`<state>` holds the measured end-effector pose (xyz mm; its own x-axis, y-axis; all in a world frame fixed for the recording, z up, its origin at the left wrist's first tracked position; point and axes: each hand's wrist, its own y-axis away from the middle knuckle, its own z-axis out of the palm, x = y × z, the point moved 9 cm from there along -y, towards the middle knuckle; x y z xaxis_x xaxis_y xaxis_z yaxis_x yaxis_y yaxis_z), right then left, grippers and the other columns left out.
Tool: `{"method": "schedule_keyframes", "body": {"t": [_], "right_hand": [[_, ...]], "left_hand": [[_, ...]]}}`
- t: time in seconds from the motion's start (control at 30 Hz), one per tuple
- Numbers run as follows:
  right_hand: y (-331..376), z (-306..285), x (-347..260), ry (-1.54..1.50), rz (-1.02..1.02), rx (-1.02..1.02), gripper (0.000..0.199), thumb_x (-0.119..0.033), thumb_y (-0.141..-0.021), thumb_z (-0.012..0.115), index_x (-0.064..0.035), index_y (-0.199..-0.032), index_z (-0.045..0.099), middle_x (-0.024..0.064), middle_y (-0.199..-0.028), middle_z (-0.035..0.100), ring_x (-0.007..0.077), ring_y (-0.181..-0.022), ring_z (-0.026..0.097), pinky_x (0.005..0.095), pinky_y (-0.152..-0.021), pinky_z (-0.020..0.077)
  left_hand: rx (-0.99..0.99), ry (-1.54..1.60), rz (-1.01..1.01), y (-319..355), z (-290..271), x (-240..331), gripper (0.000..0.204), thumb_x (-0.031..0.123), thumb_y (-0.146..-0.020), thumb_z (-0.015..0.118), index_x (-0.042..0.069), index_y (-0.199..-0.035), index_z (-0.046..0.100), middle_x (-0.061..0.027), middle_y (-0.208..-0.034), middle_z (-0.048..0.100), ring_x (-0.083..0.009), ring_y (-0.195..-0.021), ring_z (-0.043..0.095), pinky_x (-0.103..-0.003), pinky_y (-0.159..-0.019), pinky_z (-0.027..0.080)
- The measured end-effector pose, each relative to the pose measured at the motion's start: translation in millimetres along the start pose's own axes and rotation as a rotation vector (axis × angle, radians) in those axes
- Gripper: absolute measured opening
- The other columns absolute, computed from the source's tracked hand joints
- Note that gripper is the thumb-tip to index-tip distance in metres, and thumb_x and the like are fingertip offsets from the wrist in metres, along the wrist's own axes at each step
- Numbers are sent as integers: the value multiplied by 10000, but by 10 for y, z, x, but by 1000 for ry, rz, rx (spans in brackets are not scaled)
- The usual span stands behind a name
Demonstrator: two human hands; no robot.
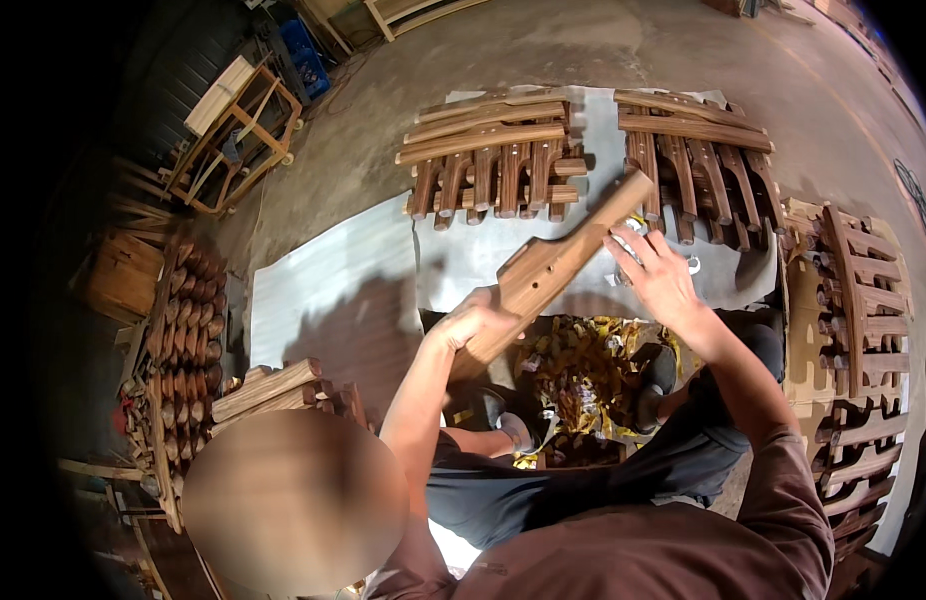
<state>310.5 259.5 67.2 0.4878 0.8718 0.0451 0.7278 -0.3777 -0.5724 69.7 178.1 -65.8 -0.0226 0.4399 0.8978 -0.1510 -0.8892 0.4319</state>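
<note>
My left hand (pixel 478 318) is closed round the lower part of a shaped brown wooden piece (pixel 555 272). The piece slants up to the right, widens near its middle and has two dark holes in its face. My right hand (pixel 659 278) is beside its upper end, fingers bent in at the edge. A small yellow and white scrap (pixel 635 222) shows at those fingertips; I cannot make out what it is. Something white shows under the right hand, partly hidden by it.
Stacked wooden pieces (pixel 488 140) and another stack (pixel 698 150) lie on a pale sheet (pixel 333 270) ahead. More pieces stand at the right (pixel 863 300) and left (pixel 188 340). Yellow scraps (pixel 583 375) fill the space between my feet. A wooden cart (pixel 245 135) stands far left.
</note>
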Motion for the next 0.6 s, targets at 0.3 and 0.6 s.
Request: {"method": "schedule_keyframes", "body": {"t": [0.3, 0.6], "right_hand": [[-116, 145, -149, 130, -319, -181, 509, -139, -681, 694, -26, -1171, 613, 65, -1076, 620, 216, -972, 530, 303, -682, 564], [-445, 1292, 555, -27, 104, -189, 483, -219, -547, 817, -98, -987, 658, 54, -855, 666, 235, -868, 593, 351, -664, 541]], "left_hand": [[51, -608, -194, 337, -185, 188, 763, 315, -620, 814, -51, -1234, 546, -127, -1178, 604, -203, -1133, 514, -300, -982, 372], [847, -755, 639, 625, -120, 989, 317, 23, -772, 665, 33, -1086, 622, -150, -984, 699, -295, -900, 689, -410, -820, 550]]}}
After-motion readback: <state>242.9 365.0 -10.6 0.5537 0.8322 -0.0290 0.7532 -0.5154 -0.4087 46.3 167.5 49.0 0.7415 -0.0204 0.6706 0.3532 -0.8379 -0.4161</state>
